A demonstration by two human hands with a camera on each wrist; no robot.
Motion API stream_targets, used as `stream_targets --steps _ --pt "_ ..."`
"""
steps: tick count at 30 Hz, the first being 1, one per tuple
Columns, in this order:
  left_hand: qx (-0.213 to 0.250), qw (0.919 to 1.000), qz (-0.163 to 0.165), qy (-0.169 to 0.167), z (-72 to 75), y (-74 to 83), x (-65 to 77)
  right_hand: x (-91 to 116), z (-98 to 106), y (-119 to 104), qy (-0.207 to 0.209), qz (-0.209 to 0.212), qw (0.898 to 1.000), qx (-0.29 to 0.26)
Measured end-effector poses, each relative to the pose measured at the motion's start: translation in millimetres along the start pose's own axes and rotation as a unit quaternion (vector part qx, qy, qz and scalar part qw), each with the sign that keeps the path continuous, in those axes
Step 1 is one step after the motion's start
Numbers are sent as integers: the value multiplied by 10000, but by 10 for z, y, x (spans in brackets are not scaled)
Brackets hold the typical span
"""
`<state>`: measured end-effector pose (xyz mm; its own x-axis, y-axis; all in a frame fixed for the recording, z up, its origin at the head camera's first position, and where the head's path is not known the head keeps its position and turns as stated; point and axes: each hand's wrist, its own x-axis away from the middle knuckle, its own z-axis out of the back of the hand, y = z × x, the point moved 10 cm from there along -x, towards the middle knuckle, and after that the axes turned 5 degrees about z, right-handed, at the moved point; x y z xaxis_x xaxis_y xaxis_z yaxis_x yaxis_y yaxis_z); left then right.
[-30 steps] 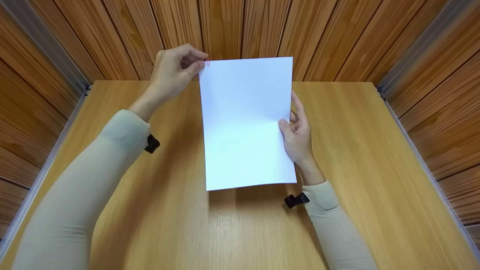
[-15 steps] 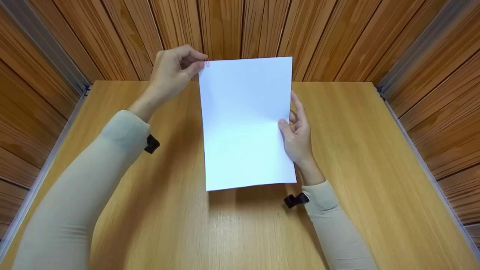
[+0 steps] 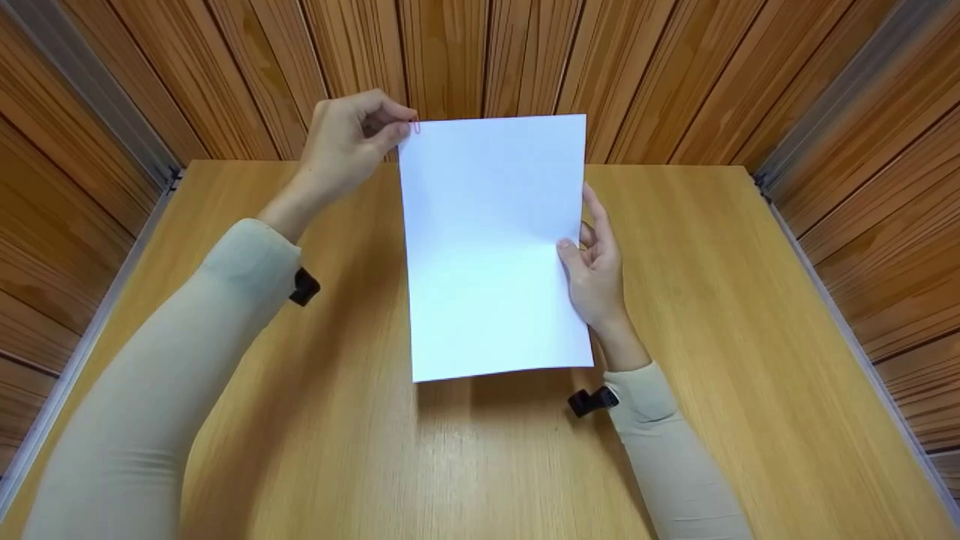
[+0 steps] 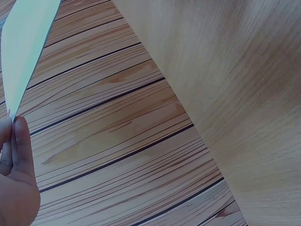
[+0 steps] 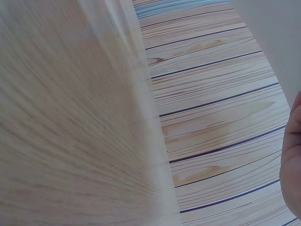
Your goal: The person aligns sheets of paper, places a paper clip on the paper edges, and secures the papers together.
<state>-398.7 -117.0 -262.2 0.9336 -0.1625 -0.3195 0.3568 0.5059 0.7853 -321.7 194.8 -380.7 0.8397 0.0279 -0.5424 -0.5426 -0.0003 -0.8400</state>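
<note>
A white sheet of paper (image 3: 491, 247) is held up above the table, its lower edge bowed slightly. At its top left corner a small pink paper clip (image 3: 418, 126) sits over the top edge. My left hand (image 3: 349, 139) pinches that corner between thumb and fingers, right beside the clip. In the left wrist view the paper (image 4: 26, 52) rises edge-on from the fingertips of the left hand (image 4: 19, 165). My right hand (image 3: 598, 277) grips the right edge, thumb in front and the other fingers mostly behind. Only part of the right hand (image 5: 292, 160) shows in the right wrist view.
Beneath the paper lies a light wooden table (image 3: 480, 465), with the arms' shadows on it. A wood-plank wall (image 3: 637, 67) stands at the back, and similar plank panels rise at both sides. Black wrist cameras sit at both cuffs, including the right wrist camera (image 3: 592, 401).
</note>
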Motion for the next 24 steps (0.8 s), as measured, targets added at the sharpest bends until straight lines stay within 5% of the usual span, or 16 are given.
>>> stream_targets --steps 24 --pt "-67 10000 -55 0 -13 -7 5 -2 4 3 -30 -32 10000 -25"
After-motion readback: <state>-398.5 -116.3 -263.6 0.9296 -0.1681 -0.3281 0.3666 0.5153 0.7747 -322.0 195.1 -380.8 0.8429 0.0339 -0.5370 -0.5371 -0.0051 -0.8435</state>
